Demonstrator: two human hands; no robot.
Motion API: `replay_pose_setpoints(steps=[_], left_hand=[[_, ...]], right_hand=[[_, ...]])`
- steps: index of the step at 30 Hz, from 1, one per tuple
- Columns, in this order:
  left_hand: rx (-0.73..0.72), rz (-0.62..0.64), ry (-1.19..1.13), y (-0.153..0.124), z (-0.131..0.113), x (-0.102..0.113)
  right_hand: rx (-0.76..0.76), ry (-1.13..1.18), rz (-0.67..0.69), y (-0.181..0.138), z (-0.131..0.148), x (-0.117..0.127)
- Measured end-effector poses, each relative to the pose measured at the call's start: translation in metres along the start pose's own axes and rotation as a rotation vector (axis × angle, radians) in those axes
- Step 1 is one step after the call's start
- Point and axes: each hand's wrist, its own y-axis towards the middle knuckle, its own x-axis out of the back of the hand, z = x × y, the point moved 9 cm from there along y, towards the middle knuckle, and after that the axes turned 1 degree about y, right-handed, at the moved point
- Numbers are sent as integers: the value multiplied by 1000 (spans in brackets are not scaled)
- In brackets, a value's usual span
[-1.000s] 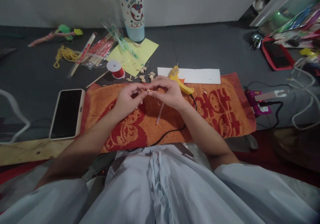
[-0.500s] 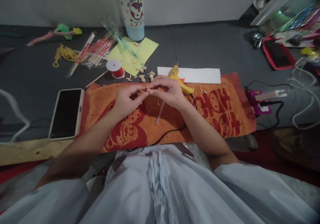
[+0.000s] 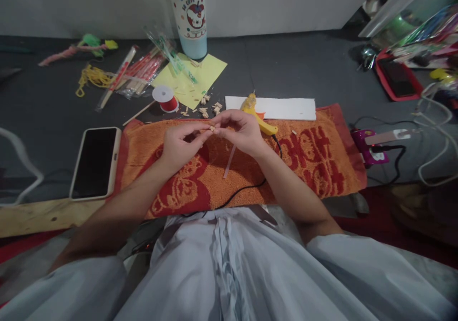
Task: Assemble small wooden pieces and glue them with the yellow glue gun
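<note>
Pinching a tiny pale wooden piece (image 3: pixel 212 129) between thumbs and forefingers, the left hand (image 3: pixel 181 144) and right hand (image 3: pixel 241 132) meet above an orange towel (image 3: pixel 250 173). Both have their fingertips closed narrowly on it, with wrists bent inward and forearms slanting in from either side. The piece is too small and covered to tell its long axis or which way it points. Under the right hand, a translucent glue stick (image 3: pixel 229 162) slants toward the body. Just beyond lies a yellow glue gun (image 3: pixel 266 126), its nozzle facing away, over a white board (image 3: pixel 293 108). Cut wooden bits (image 3: pixel 203 112) lie near a spool of red thread (image 3: pixel 169 104) and a yellow paper sheet (image 3: pixel 211 73). Farther out, clear plastic wrappers (image 3: pixel 143 75) hold wooden chopsticks; a lidded bottle (image 3: pixel 193 25) stands upright, its contents hidden.
</note>
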Motion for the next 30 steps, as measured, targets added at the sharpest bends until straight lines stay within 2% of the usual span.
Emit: replay_pose_setpoints(steps=[6,14,23,30], left_hand=[[-43,-18,68,-1,-4,2],[-91,7,131,-2,-4,-1],[-277,-32,282,-8,-9,0],[-270,-23,284,-10,-8,-1]], right_hand=[[-51,-47,6,0,-4,0],[112,-225,46,1,13,-2],[158,-296,80,-1,16,-6],[185,-304,90,-2,13,-7]])
